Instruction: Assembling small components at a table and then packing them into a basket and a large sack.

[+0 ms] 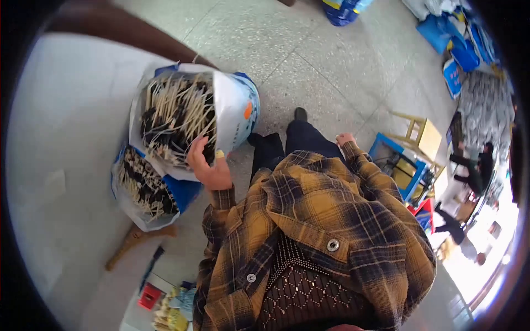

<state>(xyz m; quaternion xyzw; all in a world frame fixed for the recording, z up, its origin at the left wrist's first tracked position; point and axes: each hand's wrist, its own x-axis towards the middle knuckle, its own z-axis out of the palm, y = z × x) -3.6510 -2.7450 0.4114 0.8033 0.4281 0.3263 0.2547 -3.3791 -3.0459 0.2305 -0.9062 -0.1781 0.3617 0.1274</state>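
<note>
At the left, a white-and-blue sack stands open, packed with thin pale sticks mixed with dark pieces. My left hand is over its near edge, fingers apart and bent, with nothing visible in them. Whether the fingertips touch the sticks, I cannot tell. Just nearer is a second open sack with more of these sticks and dark bits. My right hand hangs beside my right thigh, small in view, its fingers curled in with nothing showing in them.
Right of me stand a blue metal frame and a wooden stool. Grey bundles and blue bags lie at the far right. A person is near the bright doorway. A red box sits at the lower left.
</note>
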